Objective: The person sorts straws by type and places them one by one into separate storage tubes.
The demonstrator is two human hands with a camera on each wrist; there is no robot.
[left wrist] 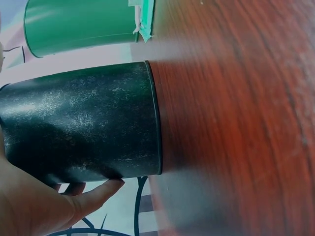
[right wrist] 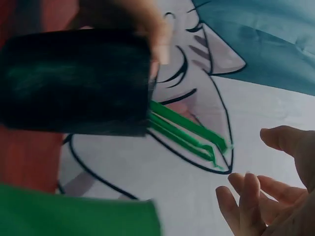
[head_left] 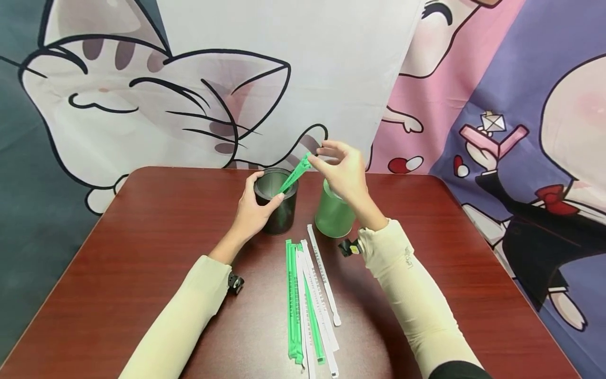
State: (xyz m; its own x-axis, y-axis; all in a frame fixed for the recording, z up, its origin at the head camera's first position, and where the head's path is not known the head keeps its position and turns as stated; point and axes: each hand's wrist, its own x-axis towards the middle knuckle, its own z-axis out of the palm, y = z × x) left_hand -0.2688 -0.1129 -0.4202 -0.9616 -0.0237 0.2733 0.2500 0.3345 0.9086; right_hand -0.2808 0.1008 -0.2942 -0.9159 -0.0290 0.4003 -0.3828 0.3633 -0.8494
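Note:
My left hand grips the side and rim of a black cylindrical cup on the table. Several green-wrapped straws lean inside it, their upper ends sticking out past the rim. My right hand is in the air beside those ends. In the right wrist view, its fingers are spread apart, with a gap between them and the straws. A green cylindrical cup stands to the right of the black one, below my right hand.
Several green-wrapped straws and white-wrapped straws lie lengthwise on the reddish-brown table, in front of the cups. Behind the table's far edge hangs a cartoon-printed cloth.

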